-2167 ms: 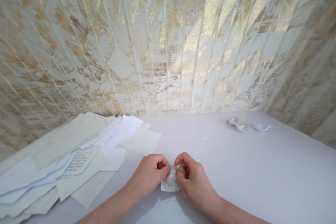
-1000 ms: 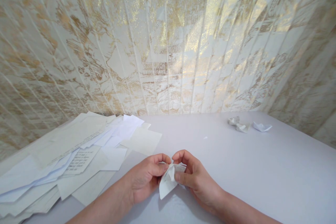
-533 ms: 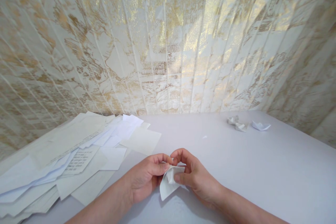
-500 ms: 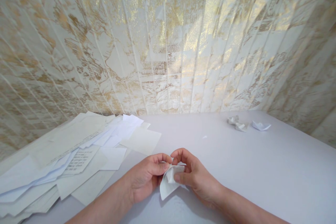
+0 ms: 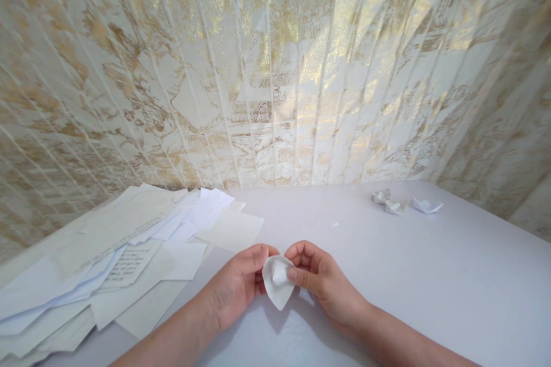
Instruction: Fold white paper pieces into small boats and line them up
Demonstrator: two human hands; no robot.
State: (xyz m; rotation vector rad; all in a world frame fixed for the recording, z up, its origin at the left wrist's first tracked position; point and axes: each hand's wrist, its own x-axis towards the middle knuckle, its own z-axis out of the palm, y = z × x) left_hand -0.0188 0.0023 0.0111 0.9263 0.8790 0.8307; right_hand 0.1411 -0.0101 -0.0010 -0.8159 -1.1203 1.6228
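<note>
While both bare hands are busy at the front of the table (image 5: 408,287), the small folded paper (image 5: 279,289) sits right between them, so I'm using it as the middle of the clock, with 12 pointing at the backdrop. It's an off-white piece with a little raised peak in the center and a pointed tip aimed at 6 o'clock. Looks like it's held up off the tabletop, since there's a shadow under that tip.

The left hand (image 5: 239,284) is at 9 o'clock, gripping the paper's edge, some fingers tucked partly behind it. The right hand (image 5: 321,281) is at 3, pinching the other edge with its thumb on the front face. Its fingers are curled, and their exact contact is hard to make out.

Farther out, there's a big messy pile of papers (image 5: 144,223) from about 9 to 10 o'clock, sheets overlapping every which way, and one printed sheet (image 5: 131,264) shows lines of dark text. A tiny scrap (image 5: 335,224) lies between 1 and 2. Around 2 there's some crumpled paper (image 5: 391,204), with a white paper boat shape (image 5: 427,206) just beside it, a bit closer to 3. The gold-and-white patterned backdrop (image 5: 275,86) fills 12 o'clock.
</note>
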